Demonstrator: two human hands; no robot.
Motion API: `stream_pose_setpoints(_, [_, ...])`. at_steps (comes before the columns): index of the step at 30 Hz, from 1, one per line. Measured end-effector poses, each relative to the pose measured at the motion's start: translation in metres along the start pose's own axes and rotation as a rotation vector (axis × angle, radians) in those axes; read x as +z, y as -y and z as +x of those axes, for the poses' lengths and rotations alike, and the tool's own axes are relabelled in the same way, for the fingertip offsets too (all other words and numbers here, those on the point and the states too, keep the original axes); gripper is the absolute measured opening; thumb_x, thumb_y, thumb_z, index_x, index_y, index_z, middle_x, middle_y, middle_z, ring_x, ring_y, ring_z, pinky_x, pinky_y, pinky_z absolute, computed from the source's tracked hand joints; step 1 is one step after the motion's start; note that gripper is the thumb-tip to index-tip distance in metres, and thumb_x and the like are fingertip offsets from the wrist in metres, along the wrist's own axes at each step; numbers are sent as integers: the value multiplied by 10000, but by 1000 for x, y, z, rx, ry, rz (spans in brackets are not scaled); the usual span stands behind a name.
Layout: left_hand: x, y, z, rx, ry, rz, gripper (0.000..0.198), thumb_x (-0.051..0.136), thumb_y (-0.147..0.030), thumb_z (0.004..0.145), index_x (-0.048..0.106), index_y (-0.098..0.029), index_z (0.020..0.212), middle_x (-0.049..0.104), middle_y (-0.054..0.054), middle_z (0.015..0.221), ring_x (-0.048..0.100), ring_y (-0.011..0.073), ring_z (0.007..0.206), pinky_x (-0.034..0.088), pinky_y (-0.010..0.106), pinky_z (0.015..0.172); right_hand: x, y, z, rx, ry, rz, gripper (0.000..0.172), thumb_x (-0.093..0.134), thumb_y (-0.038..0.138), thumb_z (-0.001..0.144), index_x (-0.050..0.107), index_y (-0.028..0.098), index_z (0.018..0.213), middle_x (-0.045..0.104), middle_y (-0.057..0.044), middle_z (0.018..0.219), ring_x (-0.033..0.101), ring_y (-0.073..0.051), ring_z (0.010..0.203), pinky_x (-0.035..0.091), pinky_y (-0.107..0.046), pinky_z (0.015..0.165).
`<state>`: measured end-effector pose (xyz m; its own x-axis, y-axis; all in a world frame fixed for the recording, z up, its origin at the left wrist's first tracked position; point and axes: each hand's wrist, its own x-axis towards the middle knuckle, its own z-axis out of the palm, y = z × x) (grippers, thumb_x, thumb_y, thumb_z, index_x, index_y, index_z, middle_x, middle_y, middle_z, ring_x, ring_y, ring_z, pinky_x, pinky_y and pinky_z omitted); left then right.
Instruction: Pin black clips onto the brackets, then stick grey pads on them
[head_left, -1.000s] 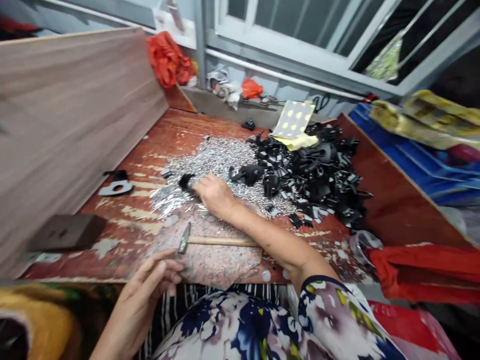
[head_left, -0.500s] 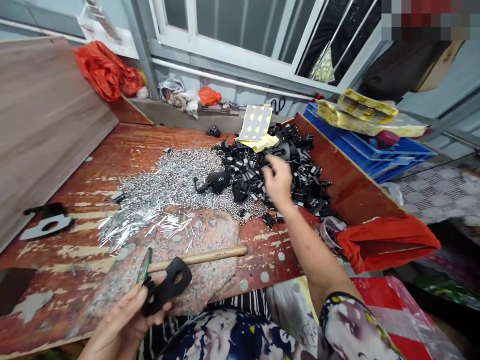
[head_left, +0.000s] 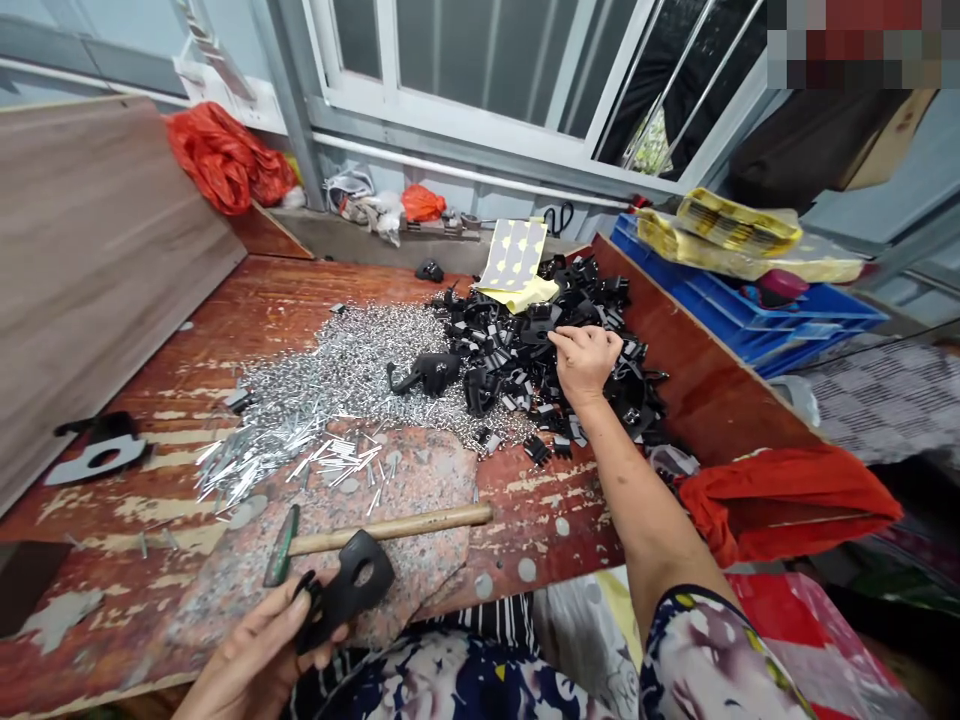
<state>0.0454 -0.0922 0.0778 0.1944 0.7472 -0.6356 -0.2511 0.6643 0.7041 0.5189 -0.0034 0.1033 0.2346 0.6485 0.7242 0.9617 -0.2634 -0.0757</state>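
My left hand (head_left: pixel 259 640) is closed on a black plastic piece (head_left: pixel 354 585) with a rounded hole in its wide end, held low over the front of the bench. Just beyond it lies a hammer (head_left: pixel 397 522), its green head to the left and its wooden handle to the right, on a speckled stone slab (head_left: pixel 427 480). My right hand (head_left: pixel 587 360) reaches into a heap of black plastic parts (head_left: pixel 517 390), thumb and fingertips pinched on the edge of a flat black piece with a hole (head_left: pixel 537 332).
A spread of small metal rivets (head_left: pixel 360 350) covers the middle of the bench, left of the heap. A sticker sheet (head_left: pixel 514 255) lies on the heap's back. A wooden side board (head_left: pixel 697 370) and a blue crate (head_left: pixel 750 290) border the right. Another piece (head_left: pixel 97 455) lies far left.
My right hand has shifted slightly right and down within the heap, and its fingers now pinch a flat black piece. My left hand still holds its piece, a little further right.
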Motion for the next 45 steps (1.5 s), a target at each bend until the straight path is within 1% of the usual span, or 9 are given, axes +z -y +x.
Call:
stream_pose_setpoints(7, [-8, 5, 2, -118, -32, -73, 389, 981, -348, 522, 831, -275, 874, 821, 11, 973, 753, 286, 822, 669, 356, 696, -20, 8, 4, -97, 329, 139, 457, 528, 125, 975, 666, 241, 1395, 719, -91, 1353, 634, -278, 1177, 430, -465, 1037])
stream_pose_setpoints(11, [-14, 5, 2, -158, -22, -27, 401, 966, -498, 550, 830, -260, 842, 824, 5, 989, 754, 298, 889, 668, 367, 761, -57, -4, -51, -139, 562, 204, 341, 534, 101, 968, 804, 260, 1102, 806, -38, 1127, 709, -235, 1024, 503, -383, 961])
stream_pose_setpoints(14, [-10, 3, 2, -145, 6, 21, 477, 958, -523, 576, 833, -247, 945, 815, 21, 1104, 734, 305, 1030, 650, 344, 841, -70, 1, -102, -118, 671, 290, 283, 599, 103, 952, 801, 247, 1087, 812, -38, 1090, 711, -211, 1009, 518, -338, 951])
stream_pose_setpoints(20, [6, 3, -3, -122, 16, 47, 541, 972, -490, 558, 830, -245, 1018, 781, 33, 1214, 687, 307, 1141, 620, 321, 883, -46, 33, -133, 56, 603, 246, 134, 782, 242, 862, 792, 180, 980, 793, -136, 990, 682, -290, 1005, 500, -440, 971])
stream_pose_setpoints(27, [-5, 16, 0, -36, 36, 115, 560, 937, -495, 647, 816, -227, 1123, 777, 46, 1151, 658, 200, 895, 551, 219, 684, -26, 20, -113, 274, 474, 369, 314, 728, 358, 886, 775, 210, 1160, 766, -63, 946, 674, -201, 796, 543, -331, 791])
stream_pose_setpoints(32, [-10, 18, 5, -99, 30, 87, 532, 959, -450, 630, 822, -238, 1098, 797, 47, 1113, 699, 223, 921, 566, 249, 748, -21, 21, -119, 363, 423, 493, 376, 616, 395, 924, 754, 174, 1196, 765, -58, 926, 676, -172, 716, 563, -288, 685])
stream_pose_setpoints(36, [-9, 17, 5, -125, 53, 29, 492, 972, -420, 624, 829, -226, 1053, 802, 43, 995, 685, 193, 795, 546, 241, 693, -26, 37, -118, 340, 353, 544, 430, 430, 276, 974, 703, 181, 1293, 757, -94, 1062, 704, -216, 879, 581, -361, 841])
stream_pose_setpoints(39, [-5, 16, 3, -84, 124, 30, 477, 962, -424, 655, 825, -194, 1050, 763, 36, 881, 625, 141, 685, 522, 216, 633, -25, 60, -107, 179, 293, 512, 466, 414, 164, 920, 706, 180, 1283, 723, -123, 1121, 676, -264, 1054, 533, -413, 993])
stream_pose_setpoints(45, [1, 11, 1, 30, 141, 31, 387, 974, -449, 622, 803, -153, 804, 670, 32, 819, 565, 117, 646, 523, 224, 606, -10, 115, -79, 34, 292, 566, 420, 415, 181, 939, 711, 207, 1236, 699, -121, 1108, 645, -280, 1100, 503, -439, 1025])
